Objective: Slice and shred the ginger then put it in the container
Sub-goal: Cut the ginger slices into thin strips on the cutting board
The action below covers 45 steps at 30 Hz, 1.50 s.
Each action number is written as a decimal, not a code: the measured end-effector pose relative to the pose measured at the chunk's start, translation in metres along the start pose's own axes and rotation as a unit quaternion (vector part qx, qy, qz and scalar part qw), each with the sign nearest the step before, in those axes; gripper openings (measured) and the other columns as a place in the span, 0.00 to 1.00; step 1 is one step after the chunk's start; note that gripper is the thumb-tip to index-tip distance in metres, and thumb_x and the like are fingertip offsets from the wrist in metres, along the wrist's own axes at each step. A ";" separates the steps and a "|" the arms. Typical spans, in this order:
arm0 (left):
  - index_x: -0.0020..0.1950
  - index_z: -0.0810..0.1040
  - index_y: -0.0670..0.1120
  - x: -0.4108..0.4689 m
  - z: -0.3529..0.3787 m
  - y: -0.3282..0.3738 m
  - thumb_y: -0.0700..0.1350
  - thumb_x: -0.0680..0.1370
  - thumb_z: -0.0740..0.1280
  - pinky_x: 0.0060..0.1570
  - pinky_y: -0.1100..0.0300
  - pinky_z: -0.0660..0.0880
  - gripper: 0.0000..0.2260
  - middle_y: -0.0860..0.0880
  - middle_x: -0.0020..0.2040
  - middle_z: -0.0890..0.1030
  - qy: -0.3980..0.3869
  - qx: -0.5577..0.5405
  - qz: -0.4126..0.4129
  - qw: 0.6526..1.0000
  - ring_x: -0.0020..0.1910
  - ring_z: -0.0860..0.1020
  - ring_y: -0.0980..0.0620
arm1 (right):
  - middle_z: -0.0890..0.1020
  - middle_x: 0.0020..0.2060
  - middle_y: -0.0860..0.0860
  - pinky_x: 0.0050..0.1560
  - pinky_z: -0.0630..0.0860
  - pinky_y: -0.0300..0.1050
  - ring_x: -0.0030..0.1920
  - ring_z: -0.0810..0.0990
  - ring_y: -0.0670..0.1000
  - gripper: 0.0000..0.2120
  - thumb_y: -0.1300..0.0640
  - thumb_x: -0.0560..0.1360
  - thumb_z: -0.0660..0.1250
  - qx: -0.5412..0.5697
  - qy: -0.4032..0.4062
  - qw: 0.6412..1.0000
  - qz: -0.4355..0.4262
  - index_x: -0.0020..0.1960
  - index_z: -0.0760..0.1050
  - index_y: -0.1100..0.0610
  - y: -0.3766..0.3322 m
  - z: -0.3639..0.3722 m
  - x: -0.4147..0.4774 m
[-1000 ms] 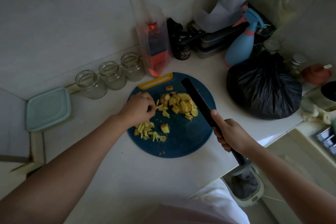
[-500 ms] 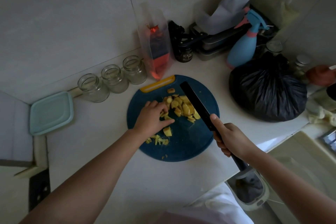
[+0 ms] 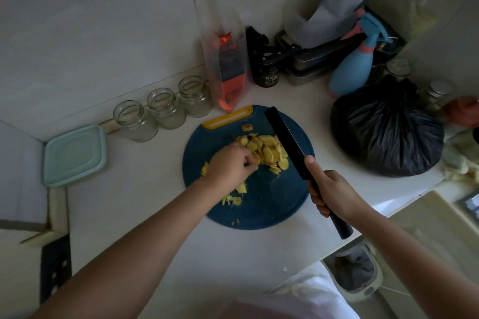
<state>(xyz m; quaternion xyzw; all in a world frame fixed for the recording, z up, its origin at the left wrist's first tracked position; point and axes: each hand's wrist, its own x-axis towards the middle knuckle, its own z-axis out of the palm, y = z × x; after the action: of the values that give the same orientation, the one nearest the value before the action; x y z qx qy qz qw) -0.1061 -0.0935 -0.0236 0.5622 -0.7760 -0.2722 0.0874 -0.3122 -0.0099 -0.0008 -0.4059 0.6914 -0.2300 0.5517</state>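
Observation:
A round blue cutting board (image 3: 261, 204) with a yellow handle lies on the white counter. A pile of yellow ginger slices (image 3: 268, 150) sits at its middle, and shredded ginger bits (image 3: 232, 199) lie at its lower left. My left hand (image 3: 229, 168) rests on the board with its fingertips curled at the left edge of the slice pile. My right hand (image 3: 329, 191) grips the handle of a black cleaver (image 3: 285, 134), whose blade is raised over the right side of the pile. A pale green lidded container (image 3: 74, 155) sits far left.
Three glass jars (image 3: 166, 109) line the wall behind the board. A clear pouch (image 3: 228, 70), a black jar (image 3: 265, 72), metal boxes and a blue spray bottle (image 3: 355, 70) stand at the back. A knotted black bag (image 3: 386, 127) lies right. A bin (image 3: 355, 274) sits below the counter edge.
My left hand has moved from the shredded bits back up to the left edge of the slice pile. The cleaver stays raised in my right hand, barely shifted.

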 end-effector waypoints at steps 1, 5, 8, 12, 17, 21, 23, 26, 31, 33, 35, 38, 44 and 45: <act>0.47 0.83 0.45 0.001 0.007 0.008 0.50 0.74 0.72 0.40 0.62 0.71 0.09 0.51 0.43 0.79 -0.009 -0.007 -0.012 1.000 0.43 0.78 0.53 | 0.64 0.23 0.51 0.28 0.64 0.43 0.25 0.62 0.51 0.30 0.29 0.71 0.53 0.004 0.000 1.000 -0.002 0.30 0.62 0.56 -0.001 0.000 0.000; 0.39 0.79 0.45 0.007 0.032 0.033 0.57 0.72 0.72 0.37 0.58 0.73 0.15 0.48 0.39 0.82 0.005 0.031 -0.062 0.998 0.42 0.80 0.49 | 0.65 0.22 0.49 0.28 0.65 0.43 0.24 0.62 0.51 0.30 0.30 0.73 0.53 0.014 0.011 1.000 -0.004 0.29 0.62 0.56 -0.002 -0.004 -0.002; 0.35 0.76 0.44 0.006 0.044 0.039 0.58 0.73 0.70 0.34 0.60 0.67 0.18 0.47 0.38 0.81 0.026 0.075 -0.074 0.994 0.41 0.80 0.48 | 0.65 0.21 0.49 0.27 0.66 0.43 0.23 0.63 0.51 0.30 0.31 0.73 0.53 0.020 0.022 1.000 0.005 0.29 0.63 0.56 0.003 -0.008 -0.005; 0.41 0.82 0.44 0.003 0.047 0.039 0.55 0.74 0.70 0.36 0.59 0.73 0.15 0.47 0.40 0.83 0.044 0.047 -0.081 0.995 0.42 0.81 0.49 | 0.65 0.21 0.49 0.27 0.65 0.43 0.24 0.62 0.51 0.30 0.30 0.72 0.53 0.030 0.024 0.999 0.013 0.29 0.63 0.56 0.008 -0.008 -0.008; 0.40 0.83 0.45 0.000 0.044 0.033 0.53 0.74 0.71 0.42 0.56 0.78 0.11 0.48 0.39 0.84 -0.004 0.006 -0.083 0.997 0.41 0.81 0.50 | 0.66 0.21 0.48 0.27 0.66 0.43 0.23 0.63 0.50 0.30 0.31 0.72 0.52 0.027 0.015 1.000 0.004 0.29 0.63 0.56 0.009 -0.006 -0.010; 0.45 0.82 0.45 -0.003 0.019 0.021 0.51 0.73 0.73 0.46 0.56 0.77 0.10 0.49 0.43 0.83 -0.008 -0.046 -0.090 0.995 0.43 0.80 0.51 | 0.66 0.23 0.51 0.27 0.66 0.43 0.24 0.63 0.51 0.31 0.29 0.71 0.52 0.026 0.007 1.000 -0.002 0.30 0.63 0.57 0.010 -0.005 -0.009; 0.46 0.82 0.45 -0.002 0.001 0.010 0.51 0.73 0.73 0.45 0.57 0.78 0.09 0.51 0.42 0.82 0.013 -0.050 -0.096 0.994 0.42 0.80 0.53 | 0.66 0.24 0.51 0.27 0.66 0.43 0.24 0.63 0.51 0.31 0.29 0.70 0.52 0.023 0.000 1.000 -0.002 0.30 0.63 0.57 0.011 -0.005 -0.009; 0.47 0.81 0.45 0.003 -0.021 -0.015 0.48 0.74 0.72 0.46 0.58 0.76 0.07 0.49 0.45 0.82 0.012 -0.023 -0.128 0.991 0.45 0.80 0.51 | 0.67 0.24 0.52 0.26 0.67 0.42 0.24 0.64 0.51 0.31 0.28 0.70 0.52 0.016 -0.009 1.000 -0.001 0.30 0.64 0.57 0.011 -0.002 -0.007; 0.65 0.74 0.45 0.016 -0.023 -0.048 0.49 0.74 0.72 0.54 0.60 0.70 0.22 0.44 0.62 0.76 -0.003 -0.048 -0.170 0.984 0.59 0.75 0.48 | 0.67 0.23 0.52 0.26 0.67 0.42 0.23 0.64 0.50 0.31 0.29 0.71 0.53 0.014 -0.019 1.000 -0.010 0.30 0.64 0.57 0.008 0.003 -0.004; 0.69 0.71 0.48 0.018 -0.016 -0.050 0.54 0.71 0.74 0.59 0.58 0.69 0.30 0.45 0.65 0.72 -0.020 -0.055 -0.147 0.987 0.63 0.71 0.47 | 0.67 0.24 0.52 0.26 0.68 0.42 0.23 0.65 0.50 0.31 0.29 0.70 0.53 0.013 -0.020 1.000 -0.013 0.30 0.64 0.57 0.006 0.004 -0.003; 0.70 0.68 0.49 0.020 -0.007 -0.049 0.58 0.68 0.75 0.65 0.52 0.67 0.35 0.45 0.66 0.68 -0.033 -0.026 -0.125 0.991 0.66 0.66 0.45 | 0.68 0.24 0.52 0.26 0.68 0.42 0.23 0.65 0.50 0.31 0.28 0.70 0.52 0.013 -0.021 1.000 -0.014 0.29 0.65 0.57 0.004 0.004 -0.002; 0.67 0.69 0.49 0.022 0.001 -0.045 0.61 0.66 0.75 0.64 0.48 0.67 0.35 0.46 0.64 0.69 -0.016 0.012 -0.110 0.994 0.65 0.65 0.45 | 0.68 0.24 0.52 0.26 0.68 0.41 0.23 0.65 0.50 0.31 0.28 0.70 0.52 0.011 -0.021 1.000 -0.012 0.29 0.65 0.56 0.003 0.006 -0.002; 0.61 0.71 0.49 0.016 0.011 -0.039 0.65 0.66 0.72 0.58 0.51 0.68 0.32 0.48 0.59 0.71 -0.001 0.069 -0.104 0.992 0.61 0.67 0.46 | 0.67 0.24 0.51 0.26 0.67 0.39 0.23 0.65 0.50 0.31 0.28 0.70 0.53 0.011 -0.022 1.000 -0.006 0.29 0.64 0.56 0.004 0.008 -0.003; 0.60 0.71 0.49 0.015 0.011 -0.039 0.65 0.67 0.72 0.57 0.51 0.68 0.29 0.48 0.59 0.71 -0.001 0.075 -0.106 0.992 0.61 0.68 0.46 | 0.67 0.24 0.51 0.26 0.67 0.40 0.23 0.65 0.50 0.31 0.28 0.70 0.53 0.010 -0.023 1.000 -0.006 0.29 0.64 0.56 0.004 0.009 -0.003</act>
<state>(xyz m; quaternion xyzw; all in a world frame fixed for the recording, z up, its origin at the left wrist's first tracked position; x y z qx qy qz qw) -0.0847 -0.1123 -0.0558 0.6459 -0.7304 -0.2216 0.0154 -0.3049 -0.0043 -0.0045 -0.4102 0.6736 -0.2306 0.5699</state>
